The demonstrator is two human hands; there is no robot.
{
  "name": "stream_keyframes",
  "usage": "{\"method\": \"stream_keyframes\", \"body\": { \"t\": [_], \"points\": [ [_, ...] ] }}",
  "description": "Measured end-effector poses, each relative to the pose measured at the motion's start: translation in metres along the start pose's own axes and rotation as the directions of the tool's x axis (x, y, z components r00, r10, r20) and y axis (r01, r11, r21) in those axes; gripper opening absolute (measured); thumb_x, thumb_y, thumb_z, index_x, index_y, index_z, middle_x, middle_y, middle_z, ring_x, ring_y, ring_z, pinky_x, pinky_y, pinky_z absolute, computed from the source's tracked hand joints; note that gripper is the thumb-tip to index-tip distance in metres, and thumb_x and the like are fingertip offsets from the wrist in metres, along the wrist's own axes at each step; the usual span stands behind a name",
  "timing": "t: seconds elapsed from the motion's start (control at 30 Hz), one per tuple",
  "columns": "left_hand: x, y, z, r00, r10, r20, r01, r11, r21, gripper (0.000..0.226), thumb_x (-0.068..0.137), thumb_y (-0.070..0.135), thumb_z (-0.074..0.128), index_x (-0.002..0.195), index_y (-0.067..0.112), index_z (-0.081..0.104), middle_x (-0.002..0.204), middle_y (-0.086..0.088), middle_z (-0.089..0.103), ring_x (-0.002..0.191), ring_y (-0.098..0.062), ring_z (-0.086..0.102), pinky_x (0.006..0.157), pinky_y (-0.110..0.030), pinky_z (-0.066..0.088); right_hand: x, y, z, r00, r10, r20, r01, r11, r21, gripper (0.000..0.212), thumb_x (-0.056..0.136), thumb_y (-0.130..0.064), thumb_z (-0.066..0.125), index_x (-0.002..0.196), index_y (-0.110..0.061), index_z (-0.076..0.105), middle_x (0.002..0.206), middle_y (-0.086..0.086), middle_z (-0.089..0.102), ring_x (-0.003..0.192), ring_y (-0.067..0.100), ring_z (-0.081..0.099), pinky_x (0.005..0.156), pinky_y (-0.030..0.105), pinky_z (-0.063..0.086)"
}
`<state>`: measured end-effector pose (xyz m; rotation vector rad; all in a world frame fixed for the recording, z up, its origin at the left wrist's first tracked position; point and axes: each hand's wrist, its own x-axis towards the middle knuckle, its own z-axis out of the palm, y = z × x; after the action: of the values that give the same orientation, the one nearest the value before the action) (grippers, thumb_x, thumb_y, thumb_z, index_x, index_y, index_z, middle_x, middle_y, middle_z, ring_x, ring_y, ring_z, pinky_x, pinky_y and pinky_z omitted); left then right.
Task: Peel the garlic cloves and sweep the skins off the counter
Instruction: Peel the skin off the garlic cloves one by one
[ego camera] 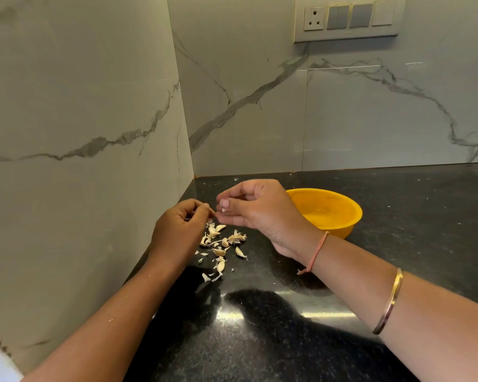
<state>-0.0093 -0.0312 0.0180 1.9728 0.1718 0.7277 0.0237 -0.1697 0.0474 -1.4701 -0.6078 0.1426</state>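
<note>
Many papery garlic skins [221, 244], curled

Garlic skins [221, 246] lie on the counter [397, 194] near the corner; the bowl [328, 210] stands to their right.

Pale garlic cloves [240, 252], seemingly unpeeled, lie scattered among papery skins [206, 277] on the counter [287, 340].

A home kitchen corner: a polished black speckled stone bench [397, 244] meets marble-look wall tiles [259, 92] with grey veins, a wall plate with socket and switches [348, 19] sits above, and a yellow bowl [330, 210] stands beside scattered garlic skins [221, 244].
</note>
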Motion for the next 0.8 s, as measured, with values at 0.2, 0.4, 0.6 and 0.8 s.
{"method": "stream_keyframes", "body": {
  "t": [0.2, 0.4, 0.6, 0.8],
  "points": [
    [-0.002, -0.001, 0.000, 0.999, 0.010, 0.038, -0.012, 0.999, 0.045, 0.031, 0.090, 0.036, 0.057, 0.067, 0.020, 0.069, 0.073, -0.015, 0.067, 0.074, -0.028, 0.062, 0.062, -0.027, 0.042, 0.010, -0.007, -0.012, 0.967, -0.248, -0.064, 0.189, 0.857, -0.479, 0.008, 0.086, -0.003, 0.063, 0.089, -0.006, 0.069, 0.070, 0.000, 0.066, 0.063, 0.006, 0.067, 0.066, 0.020, 0.057],
    [0.000, -0.002, -0.001, 0.994, 0.039, 0.102, -0.046, 0.997, 0.066, 0.018, 0.087, 0.014, 0.064, 0.079, 0.031, 0.065, 0.083, 0.011, 0.066, 0.080, -0.003, 0.060, 0.066, -0.016, 0.044, 0.017, -0.016, -0.037, 0.960, -0.194, -0.201, 0.083, 0.886, -0.457, 0.013, 0.085, 0.004, 0.062, 0.079, -0.007, 0.065, 0.075, 0.013, 0.066, 0.064, 0.015, 0.068, 0.062, 0.021, 0.058],
    [-0.001, -0.002, -0.001, 0.992, 0.053, 0.113, -0.064, 0.993, 0.102, 0.018, 0.087, 0.015, 0.064, 0.080, 0.032, 0.065, 0.082, 0.013, 0.066, 0.078, 0.000, 0.059, 0.063, -0.014, 0.041, 0.024, -0.011, -0.072, 0.929, -0.236, -0.285, -0.042, 0.698, -0.715, 0.018, 0.083, -0.020, 0.070, 0.075, -0.005, 0.066, 0.069, 0.011, 0.070, 0.062, 0.018, 0.068, 0.069, 0.032, 0.058],
    [0.000, -0.004, -0.001, 0.993, 0.050, 0.109, -0.061, 0.993, 0.101, 0.017, 0.087, 0.014, 0.064, 0.081, 0.030, 0.066, 0.083, 0.009, 0.067, 0.079, -0.005, 0.061, 0.066, -0.017, 0.044, 0.028, -0.006, -0.090, 0.946, -0.100, -0.307, -0.172, 0.649, -0.741, 0.024, 0.085, -0.028, 0.068, 0.072, -0.007, 0.067, 0.067, 0.009, 0.067, 0.058, 0.013, 0.060, 0.080, 0.034, 0.055]
  ]
}}
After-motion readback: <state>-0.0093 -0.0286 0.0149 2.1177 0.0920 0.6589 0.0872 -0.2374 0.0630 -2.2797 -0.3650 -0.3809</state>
